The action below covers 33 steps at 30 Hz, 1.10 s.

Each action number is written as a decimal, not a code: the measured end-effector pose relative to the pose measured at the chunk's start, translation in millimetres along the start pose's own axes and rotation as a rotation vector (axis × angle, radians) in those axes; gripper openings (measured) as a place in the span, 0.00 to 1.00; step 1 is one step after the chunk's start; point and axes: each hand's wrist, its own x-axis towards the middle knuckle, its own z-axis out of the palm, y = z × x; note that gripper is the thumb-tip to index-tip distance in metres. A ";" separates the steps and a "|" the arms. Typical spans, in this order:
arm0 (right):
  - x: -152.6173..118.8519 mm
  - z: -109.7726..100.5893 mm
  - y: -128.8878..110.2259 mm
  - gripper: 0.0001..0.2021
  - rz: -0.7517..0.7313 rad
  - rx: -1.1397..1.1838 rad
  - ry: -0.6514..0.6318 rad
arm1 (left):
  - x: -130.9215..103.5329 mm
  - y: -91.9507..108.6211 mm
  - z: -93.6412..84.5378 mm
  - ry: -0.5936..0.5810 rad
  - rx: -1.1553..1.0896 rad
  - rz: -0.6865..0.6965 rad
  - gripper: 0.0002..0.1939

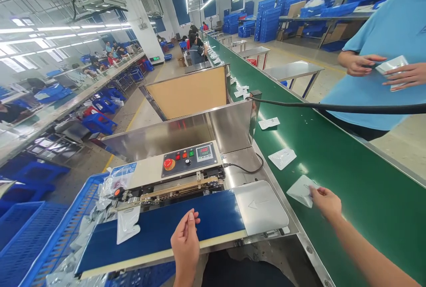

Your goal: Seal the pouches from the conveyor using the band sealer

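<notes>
1. Right hand [328, 203]: thumb and fingers grasp the near-right edge of a flat white pouch [299, 190], which lies on the green conveyor belt [359, 209].
2. Left hand [185, 236]: fingers curled in, thumb against the fingertips, above the blue sealer belt [213, 216].
3. Continuous band sealer [173, 167]: red digits lit on its control panel; a second white pouch [127, 227] lies across its belt, upper edge at the sealing band.
4. Blue plastic crate [63, 216]: filled with pouches, beside the sealer's left end.
5. Co-worker in a light-blue shirt [389, 25]: holds white packets [394, 67] across the green belt.
</notes>
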 end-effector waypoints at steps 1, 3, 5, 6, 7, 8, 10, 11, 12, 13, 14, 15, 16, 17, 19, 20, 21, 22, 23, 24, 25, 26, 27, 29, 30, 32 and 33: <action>-8.3 0.7 -8.6 0.21 0.002 0.023 -0.030 | -1.7 -1.7 1.0 -0.013 0.003 0.004 0.37; -31.9 0.0 -30.8 0.26 -0.049 0.078 -0.055 | -6.9 -2.0 8.6 -0.066 0.004 0.034 0.34; -63.7 -2.2 -57.7 0.30 -0.157 0.143 -0.044 | -14.1 3.7 24.3 -0.145 0.006 0.099 0.29; -81.4 -2.6 -71.7 0.31 -0.221 0.177 -0.049 | -18.1 9.0 34.6 -0.184 0.006 0.140 0.27; -99.6 -2.1 -85.2 0.30 -0.285 0.209 -0.076 | -21.8 15.4 46.1 -0.222 0.005 0.179 0.25; -117.5 -0.2 -97.6 0.29 -0.345 0.240 -0.130 | -25.2 22.6 57.9 -0.264 0.001 0.211 0.24; -150.5 7.4 -116.9 0.28 -0.438 0.300 -0.307 | -30.1 36.1 80.2 -0.357 -0.017 0.259 0.26; -164.7 12.5 -123.1 0.28 -0.458 0.328 -0.412 | -31.4 41.3 89.4 -0.417 -0.026 0.274 0.27; -177.0 17.8 -126.9 0.28 -0.457 0.359 -0.513 | -32.0 44.7 96.7 -0.477 -0.029 0.283 0.26; -187.2 22.8 -128.4 0.28 -0.433 0.397 -0.599 | -32.1 46.2 101.9 -0.526 -0.028 0.283 0.26; -195.3 27.2 -128.0 0.30 -0.390 0.441 -0.669 | -32.1 45.8 105.0 -0.557 -0.026 0.274 0.27; -201.2 30.5 -126.1 0.32 -0.337 0.483 -0.723 | -32.0 43.9 106.2 -0.569 -0.024 0.255 0.29; -205.3 32.8 -123.4 0.34 -0.286 0.516 -0.759 | -32.2 40.7 105.9 -0.561 -0.026 0.230 0.31; -207.5 34.3 -120.4 0.36 -0.252 0.529 -0.783 | -32.7 37.0 104.6 -0.542 -0.031 0.204 0.31; -207.5 35.9 -115.6 0.34 -0.253 0.472 -0.823 | -34.2 29.7 100.9 -0.512 -0.042 0.163 0.31; -205.5 36.7 -114.4 0.32 -0.281 0.416 -0.842 | -34.4 26.6 99.5 -0.509 -0.043 0.150 0.31; -202.4 38.0 -114.2 0.30 -0.314 0.363 -0.849 | -33.9 24.1 98.9 -0.504 -0.040 0.143 0.30; -198.3 40.1 -114.8 0.29 -0.335 0.321 -0.842 | -32.2 22.1 99.4 -0.489 -0.034 0.133 0.29; -193.4 43.2 -116.1 0.28 -0.339 0.294 -0.824 | -29.3 20.1 101.2 -0.463 -0.032 0.101 0.29; -188.1 47.5 -117.8 0.27 -0.323 0.281 -0.794 | -25.1 18.1 104.2 -0.426 -0.038 0.049 0.28; -182.8 52.8 -119.8 0.27 -0.284 0.279 -0.760 | -19.9 15.9 108.3 -0.385 -0.051 -0.017 0.28; -177.9 59.2 -121.7 0.26 -0.230 0.279 -0.730 | -14.1 13.4 113.1 -0.347 -0.068 -0.087 0.28; -173.6 66.3 -123.7 0.25 -0.175 0.279 -0.713 | -8.2 10.6 118.2 -0.321 -0.090 -0.150 0.29; -168.0 81.5 -127.5 0.25 -0.090 0.278 -0.709 | 3.0 4.8 126.8 -0.303 -0.133 -0.221 0.30; -166.8 88.9 -129.5 0.24 -0.067 0.278 -0.713 | 8.0 2.1 129.2 -0.299 -0.151 -0.234 0.30; -167.3 102.8 -134.2 0.23 -0.060 0.272 -0.738 | 16.8 -2.2 128.5 -0.287 -0.187 -0.257 0.30; -169.0 109.1 -136.9 0.23 -0.062 0.270 -0.755 | 20.8 -3.9 125.3 -0.277 -0.200 -0.263 0.30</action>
